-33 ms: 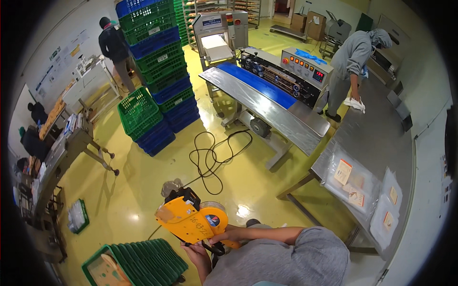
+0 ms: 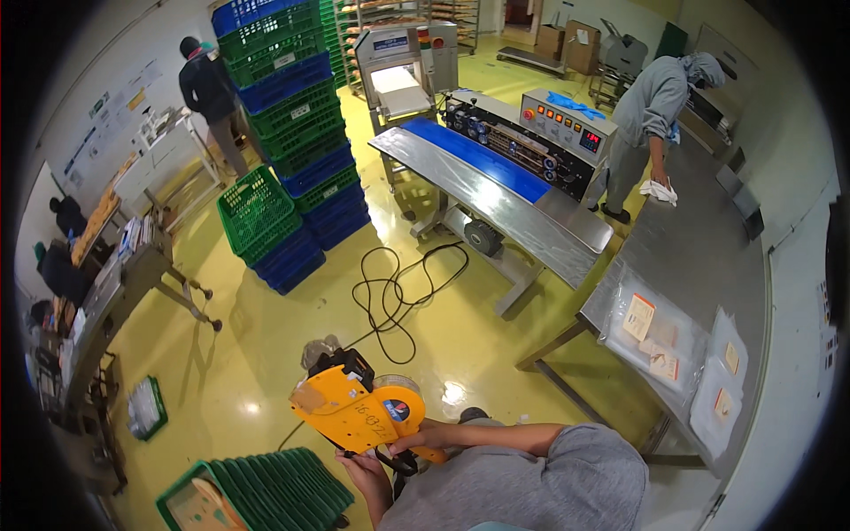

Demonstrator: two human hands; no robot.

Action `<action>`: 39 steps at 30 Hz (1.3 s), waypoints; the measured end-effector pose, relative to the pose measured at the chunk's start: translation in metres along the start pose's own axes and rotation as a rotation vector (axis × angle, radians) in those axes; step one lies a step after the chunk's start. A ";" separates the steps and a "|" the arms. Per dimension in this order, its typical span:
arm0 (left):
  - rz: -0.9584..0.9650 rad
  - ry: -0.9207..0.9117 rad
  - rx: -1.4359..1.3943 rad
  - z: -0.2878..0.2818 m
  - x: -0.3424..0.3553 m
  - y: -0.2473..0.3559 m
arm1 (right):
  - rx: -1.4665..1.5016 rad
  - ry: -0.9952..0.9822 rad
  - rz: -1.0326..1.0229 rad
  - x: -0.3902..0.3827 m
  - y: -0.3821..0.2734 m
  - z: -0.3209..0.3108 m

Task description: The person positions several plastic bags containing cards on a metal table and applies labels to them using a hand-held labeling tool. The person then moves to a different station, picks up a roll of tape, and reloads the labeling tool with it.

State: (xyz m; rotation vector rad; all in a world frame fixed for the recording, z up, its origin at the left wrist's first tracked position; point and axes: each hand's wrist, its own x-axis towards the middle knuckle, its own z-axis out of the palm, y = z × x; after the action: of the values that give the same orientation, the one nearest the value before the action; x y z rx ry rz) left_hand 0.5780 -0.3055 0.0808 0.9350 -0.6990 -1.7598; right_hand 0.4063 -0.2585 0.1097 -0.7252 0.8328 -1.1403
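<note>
In front of my body I hold a yellow handheld label gun (image 2: 350,411) with black parts and a round reel at its right side. My right hand (image 2: 431,435) is closed around its rear, near the black handle, partly hidden by the tool's body. From below, my left hand (image 2: 361,466) grips the lower edge, its fingers partly covered. A clear crumpled plastic piece (image 2: 320,350) shows just beyond the tool's far end; whether the two touch I cannot tell.
Nested green crates (image 2: 257,487) lie at lower left, and tall blue and green crate stacks (image 2: 301,133) rise behind. A black cable (image 2: 390,305) loops over the floor before a conveyor machine (image 2: 496,186). Packaged bags (image 2: 651,341) lie on the right steel table, where a co-worker (image 2: 655,106) holds a cloth.
</note>
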 end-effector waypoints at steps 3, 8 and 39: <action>0.148 0.036 0.369 -0.007 0.044 0.022 | 0.059 0.032 -0.016 0.040 0.005 0.010; -0.366 0.090 -0.108 0.003 0.097 0.047 | -0.023 0.313 -0.114 0.058 0.015 0.020; -0.521 -0.474 1.568 -0.235 0.332 -0.023 | 0.255 0.811 -0.416 0.016 0.015 0.017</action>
State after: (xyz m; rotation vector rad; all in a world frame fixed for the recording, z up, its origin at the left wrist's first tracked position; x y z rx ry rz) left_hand 0.6926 -0.6177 -0.1556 1.7923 -2.4902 -1.6560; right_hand 0.4308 -0.2685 0.1028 -0.1982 1.2021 -1.9322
